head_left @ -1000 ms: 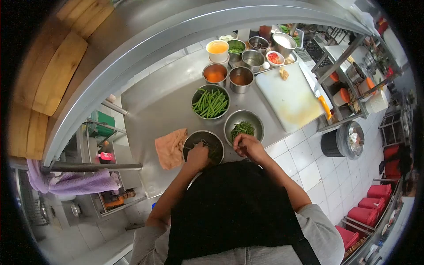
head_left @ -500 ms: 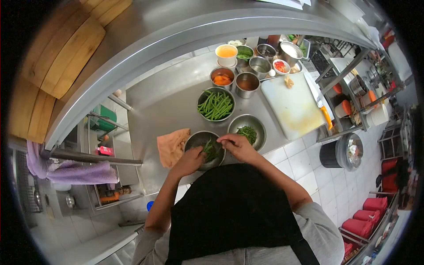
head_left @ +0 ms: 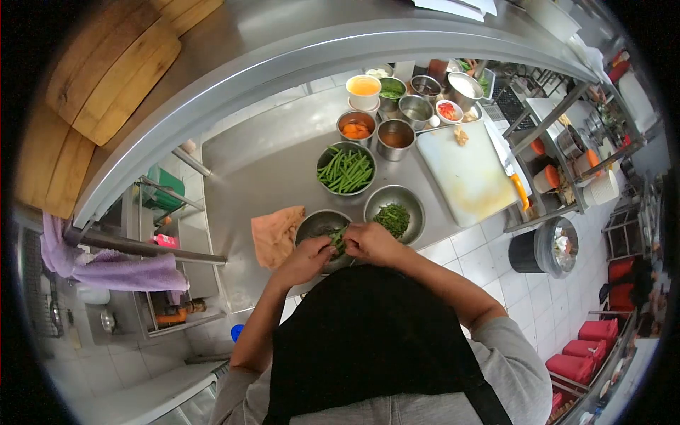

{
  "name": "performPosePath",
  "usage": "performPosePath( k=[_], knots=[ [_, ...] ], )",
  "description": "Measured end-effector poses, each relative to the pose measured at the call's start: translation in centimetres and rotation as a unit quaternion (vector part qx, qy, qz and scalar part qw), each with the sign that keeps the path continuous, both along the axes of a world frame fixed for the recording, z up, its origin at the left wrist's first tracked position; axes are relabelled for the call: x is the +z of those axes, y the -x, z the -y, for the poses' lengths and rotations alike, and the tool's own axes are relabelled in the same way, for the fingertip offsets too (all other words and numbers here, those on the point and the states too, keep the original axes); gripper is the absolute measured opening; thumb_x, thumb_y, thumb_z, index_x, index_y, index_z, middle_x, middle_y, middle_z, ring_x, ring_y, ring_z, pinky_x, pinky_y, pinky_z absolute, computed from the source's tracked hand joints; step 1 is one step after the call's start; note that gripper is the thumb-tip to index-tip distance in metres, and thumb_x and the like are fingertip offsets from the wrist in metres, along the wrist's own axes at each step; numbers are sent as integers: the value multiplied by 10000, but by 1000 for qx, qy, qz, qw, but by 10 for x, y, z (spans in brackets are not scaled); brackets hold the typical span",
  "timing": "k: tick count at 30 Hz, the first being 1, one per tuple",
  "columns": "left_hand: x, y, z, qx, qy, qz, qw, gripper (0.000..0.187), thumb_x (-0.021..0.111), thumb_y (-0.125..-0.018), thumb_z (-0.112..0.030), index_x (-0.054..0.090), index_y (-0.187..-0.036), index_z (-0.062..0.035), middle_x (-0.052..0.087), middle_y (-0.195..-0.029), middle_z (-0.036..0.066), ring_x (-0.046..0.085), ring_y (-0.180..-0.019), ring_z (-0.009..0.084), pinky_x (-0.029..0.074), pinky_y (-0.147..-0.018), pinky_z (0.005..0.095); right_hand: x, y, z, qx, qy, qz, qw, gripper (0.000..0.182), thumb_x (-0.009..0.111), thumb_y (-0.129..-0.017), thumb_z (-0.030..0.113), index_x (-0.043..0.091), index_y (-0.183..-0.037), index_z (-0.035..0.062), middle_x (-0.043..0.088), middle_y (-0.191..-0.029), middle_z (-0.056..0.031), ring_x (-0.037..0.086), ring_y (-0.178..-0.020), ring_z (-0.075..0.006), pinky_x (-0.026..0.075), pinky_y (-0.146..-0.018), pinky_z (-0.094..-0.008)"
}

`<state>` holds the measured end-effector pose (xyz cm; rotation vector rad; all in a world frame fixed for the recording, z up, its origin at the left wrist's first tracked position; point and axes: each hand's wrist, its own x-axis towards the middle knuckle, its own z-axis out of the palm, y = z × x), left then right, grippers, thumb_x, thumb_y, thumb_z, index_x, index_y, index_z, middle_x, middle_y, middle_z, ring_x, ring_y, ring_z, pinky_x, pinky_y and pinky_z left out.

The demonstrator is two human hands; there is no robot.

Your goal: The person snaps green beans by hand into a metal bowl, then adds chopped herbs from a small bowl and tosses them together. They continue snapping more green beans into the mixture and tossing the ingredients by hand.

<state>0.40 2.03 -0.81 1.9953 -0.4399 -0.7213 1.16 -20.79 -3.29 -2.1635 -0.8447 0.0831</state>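
Both of my hands are over a metal bowl (head_left: 309, 228) near the front edge of the steel counter. My left hand (head_left: 306, 261) is closed on a green herb sprig (head_left: 338, 239). My right hand (head_left: 372, 244) has its fingers pinched at the same sprig, right beside the left fingertips. Partly hidden behind the hands is the inside of this bowl. Just to the right stands a second metal bowl (head_left: 416, 205), holding small green herb leaves (head_left: 392, 219). A folded peach cloth (head_left: 273, 237) lies left of the first bowl.
Behind the bowls stand a bowl of green beans (head_left: 346, 170), a pot of cut orange vegetable (head_left: 356, 129) and several other containers. On the right lies a white cutting board (head_left: 464, 170), with a yellow-handled knife (head_left: 519, 185) alongside. A metal shelf edge (head_left: 340, 37) arches overhead.
My right hand has moved left and down toward my left hand, and its fingers now meet the sprig. The left hand stays over the bowl, shifted slightly.
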Motion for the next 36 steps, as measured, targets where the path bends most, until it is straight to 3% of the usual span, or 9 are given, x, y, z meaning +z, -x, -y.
performPosePath(
  k=[6,9,16,18,20,23,27,32,36],
  knots=[
    [14,5,11,39,-68,158,984,207,522,-968,-183,559,-977,21,592,-839,278,560,-854,494,447,-728,511,-39,-6,-9,-223,-161,-128,953,192,584,-850,153,668,-957,19,635,-769,-136,597,-642,-208,493,-605,-368],
    [22,5,-2,10,1,192,981,202,513,-975,-179,552,-994,18,607,-806,230,605,-796,412,457,-707,465,-38,-25,26,-178,-268,-371,871,224,520,-910,154,672,-1010,23,630,-786,-49,526,-630,-93,443,-555,-270],
    [33,0,-9,-7,-20,-16,1000,209,498,-980,-170,569,-993,26,609,-786,141,598,-751,234,462,-691,375,20,-12,20,-37,-297,-437,848,235,477,-952,81,643,-1101,7,594,-883,-13,479,-672,-64,393,-567,-212],
    [29,0,-8,-20,-18,3,1000,211,495,-979,-167,572,-997,28,612,-794,156,601,-759,250,465,-700,379,22,-11,12,-14,-269,-373,888,208,508,-951,93,654,-1080,20,624,-886,-43,554,-692,-132,444,-584,-277],
    [24,-1,-6,-34,-7,53,998,219,498,-1007,-199,609,-987,-12,522,-723,24,507,-623,113,434,-564,289,14,-13,5,18,-145,-10,989,150,543,-934,109,651,-989,20,651,-893,-103,623,-729,-234,482,-626,-366],
    [7,-1,-4,-27,6,185,982,197,502,-998,-179,609,-989,-14,545,-731,41,530,-637,115,442,-600,283,25,-8,3,22,-12,-3,1000,142,599,-893,149,656,-925,22,626,-866,-205,623,-821,-368,504,-752,-430],
    [9,-5,8,-28,-3,210,977,188,514,-992,-170,609,-1001,-8,588,-759,72,555,-662,139,451,-654,280,-6,-8,-1,-55,7,60,997,171,574,-908,166,631,-890,6,609,-759,-131,630,-750,-304,496,-677,-416],
    [17,-18,14,141,156,-67,975,179,471,-1010,-95,597,-1021,31,652,-886,123,663,-820,221,521,-767,340,-12,-22,15,-192,-417,-442,771,216,487,-933,161,637,-911,7,546,-736,9,505,-636,-100,404,-546,-262],
    [11,-22,11,256,362,-171,880,200,433,-1040,-124,562,-1093,20,664,-973,157,682,-932,300,544,-869,397,4,-8,17,-114,-312,-454,827,239,491,-941,164,660,-998,5,593,-839,-2,504,-688,-72,394,-627,-206]
  ],
)
